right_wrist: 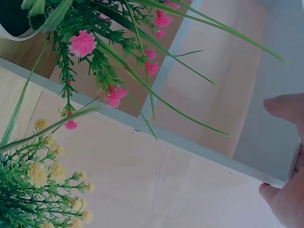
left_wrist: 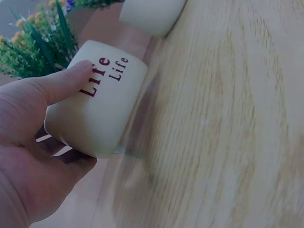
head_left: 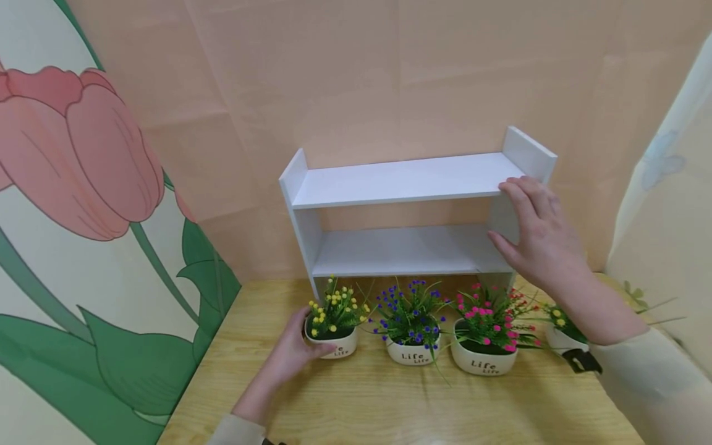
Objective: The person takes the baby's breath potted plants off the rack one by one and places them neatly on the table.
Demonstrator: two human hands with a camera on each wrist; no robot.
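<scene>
My left hand (head_left: 290,351) grips a cream oval pot (head_left: 348,345) of yellow artificial flowers by its left side. In the left wrist view, the thumb lies across the front of the pot (left_wrist: 107,116), over its "Life" lettering, and the other fingers reach round behind. Up at the right end of a white two-tier shelf (head_left: 400,182), my right hand (head_left: 542,238) holds the top board near the side panel, fingers over its front edge and thumb lower down. The right wrist view shows the thumb (right_wrist: 282,107) at the shelf's inner side. Both boards are bare.
Pots with blue flowers (head_left: 413,353) and pink flowers (head_left: 483,363) stand in a row on the wooden table (head_left: 378,408). Another yellow-flowered pot (head_left: 559,340) sits at the right, partly behind my right forearm. The shelf stands before a peach backdrop (head_left: 356,80).
</scene>
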